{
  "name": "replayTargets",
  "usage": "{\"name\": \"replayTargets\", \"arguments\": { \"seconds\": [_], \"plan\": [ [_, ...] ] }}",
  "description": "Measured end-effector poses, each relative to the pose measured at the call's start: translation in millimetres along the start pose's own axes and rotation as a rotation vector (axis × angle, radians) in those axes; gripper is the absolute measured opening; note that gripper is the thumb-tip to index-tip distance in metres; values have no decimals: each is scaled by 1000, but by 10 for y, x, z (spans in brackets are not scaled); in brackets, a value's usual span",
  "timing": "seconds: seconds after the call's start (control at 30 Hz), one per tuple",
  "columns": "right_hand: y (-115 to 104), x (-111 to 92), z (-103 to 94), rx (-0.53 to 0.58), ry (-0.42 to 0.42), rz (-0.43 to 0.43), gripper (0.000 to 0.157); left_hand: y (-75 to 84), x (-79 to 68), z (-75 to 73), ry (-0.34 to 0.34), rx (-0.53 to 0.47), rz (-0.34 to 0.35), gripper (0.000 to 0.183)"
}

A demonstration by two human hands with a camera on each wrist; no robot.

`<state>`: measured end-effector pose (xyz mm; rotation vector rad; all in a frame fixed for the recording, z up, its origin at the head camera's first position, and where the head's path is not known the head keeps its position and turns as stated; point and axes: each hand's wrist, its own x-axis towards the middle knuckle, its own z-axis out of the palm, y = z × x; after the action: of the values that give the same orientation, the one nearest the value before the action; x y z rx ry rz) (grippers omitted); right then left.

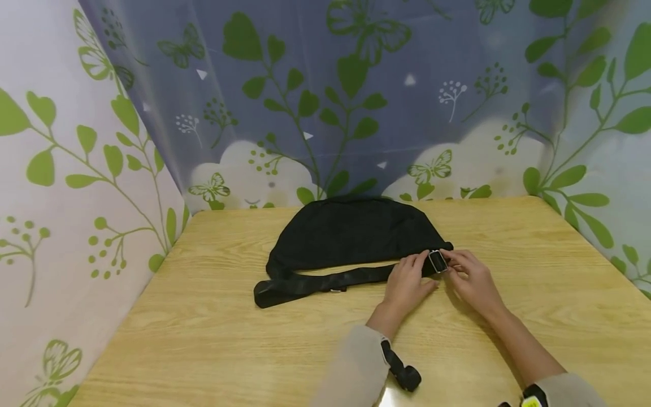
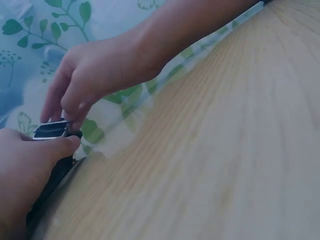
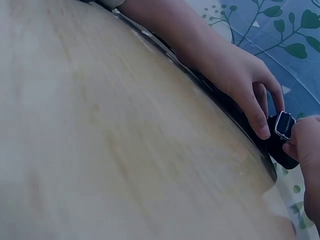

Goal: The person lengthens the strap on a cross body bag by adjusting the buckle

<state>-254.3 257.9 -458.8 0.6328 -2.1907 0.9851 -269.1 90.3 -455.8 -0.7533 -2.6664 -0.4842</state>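
A black half-moon-shaped waist bag (image 1: pixel 351 234) lies flat toward the back of the table, its black strap (image 1: pixel 356 277) stretched along the near side and folded at the left end. At the bag's right end is a metal slide buckle (image 1: pixel 438 262), raised a little on the strap. My left hand (image 1: pixel 406 285) pinches the strap just left of the buckle. From the other side, my right hand (image 1: pixel 474 282) pinches the buckle's right edge. The left wrist view shows the buckle frame (image 2: pixel 51 130) between both hands; in the right wrist view it touches the right fingers (image 3: pixel 301 131).
The light wood-grain table (image 1: pixel 203 345) runs up to a patterned cloth backdrop (image 1: pixel 305 102) with leaves and butterflies behind and at the sides. A small dark piece (image 1: pixel 338 290) shows under the strap. A black band (image 1: pixel 399 364) hangs from the left sleeve.
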Motion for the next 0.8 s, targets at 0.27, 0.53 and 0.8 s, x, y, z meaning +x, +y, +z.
{"name": "replayTargets", "arguments": {
  "seconds": [0.27, 0.53, 0.8],
  "plan": [
    [14, 35, 5, 30, -21, -26, 43, 77, 62, 76, 65, 62, -73, 72],
    [2, 51, 29, 60, -58, -38, 41, 76, 78, 60, 123, 102, -107, 58],
    [35, 12, 55, -89, -168, -30, 55, 87, 70, 69, 80, 72, -118, 55]
  ]
}}
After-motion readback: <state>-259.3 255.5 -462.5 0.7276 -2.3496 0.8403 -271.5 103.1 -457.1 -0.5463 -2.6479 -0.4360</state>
